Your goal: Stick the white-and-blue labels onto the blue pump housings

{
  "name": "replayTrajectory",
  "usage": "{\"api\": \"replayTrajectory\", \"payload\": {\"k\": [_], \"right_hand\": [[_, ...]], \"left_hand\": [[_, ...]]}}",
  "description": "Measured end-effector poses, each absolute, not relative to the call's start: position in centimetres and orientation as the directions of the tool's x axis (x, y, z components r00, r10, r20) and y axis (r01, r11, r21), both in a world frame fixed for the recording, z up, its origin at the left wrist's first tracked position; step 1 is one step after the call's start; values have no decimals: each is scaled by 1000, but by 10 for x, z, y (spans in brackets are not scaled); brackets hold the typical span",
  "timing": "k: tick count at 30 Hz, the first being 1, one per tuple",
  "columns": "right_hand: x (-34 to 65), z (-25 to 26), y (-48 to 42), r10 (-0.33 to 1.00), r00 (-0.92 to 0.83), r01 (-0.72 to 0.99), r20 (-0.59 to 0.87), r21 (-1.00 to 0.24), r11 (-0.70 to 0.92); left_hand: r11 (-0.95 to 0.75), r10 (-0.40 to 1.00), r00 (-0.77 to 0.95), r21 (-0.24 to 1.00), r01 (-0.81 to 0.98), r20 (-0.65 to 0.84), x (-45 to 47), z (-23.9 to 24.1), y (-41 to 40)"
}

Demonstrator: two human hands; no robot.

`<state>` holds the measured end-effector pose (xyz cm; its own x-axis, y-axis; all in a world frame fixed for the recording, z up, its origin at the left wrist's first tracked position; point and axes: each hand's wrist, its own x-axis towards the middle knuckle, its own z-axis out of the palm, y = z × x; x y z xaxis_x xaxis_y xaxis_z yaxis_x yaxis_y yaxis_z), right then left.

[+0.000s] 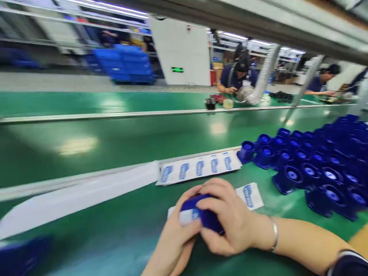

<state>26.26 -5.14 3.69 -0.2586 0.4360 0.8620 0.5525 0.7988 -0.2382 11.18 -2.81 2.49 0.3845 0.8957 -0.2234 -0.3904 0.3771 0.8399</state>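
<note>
Both hands hold a dark blue plastic part [211,219] just above the green bench, near the front. My left hand [179,232] wraps its left side, the thumb pressed on a whitish label [186,216] with a light blue mark. Curled over its top and right side is my right hand [230,214], with a silver bangle at the wrist. Beneath the hands lies a sticker sheet [249,196], partly hidden, with blue print showing at the right. Behind them, a strip of printed stickers [199,168] lies along the bench's raised edge.
Many similar blue parts [310,170] stand crowded at the right. A blank white strip [86,197] runs to the left. A blurred blue object [23,255] sits at the lower left. Across the green conveyor [129,134], two people [238,74] work at the far bench.
</note>
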Motion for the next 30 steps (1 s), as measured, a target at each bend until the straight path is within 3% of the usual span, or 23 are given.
{"api": "replayTrajectory", "payload": {"k": [4, 11, 14, 18, 22, 30], "right_hand": [[266, 29, -61, 568, -261, 529, 781, -377, 761], [270, 14, -64, 616, -324, 489, 718, -431, 759], [272, 13, -63, 674, -253, 484, 694, -513, 709], [276, 11, -61, 772, -73, 413, 631, -686, 599], [277, 8, -58, 844, 47, 292, 535, -815, 501], [278, 5, -61, 772, -148, 379, 618, -685, 621]], "left_hand": [[436, 879, 400, 778, -452, -260, 105, 21, -30], [455, 874, 389, 776, -437, -293, 110, 21, -31], [386, 897, 386, 807, -447, -215, 108, 19, -30], [299, 859, 509, 858, -417, -51, 102, 18, -25], [256, 847, 532, 888, -381, -15, 99, 21, -19], [433, 827, 540, 787, -440, -154, 95, 25, -15]]}}
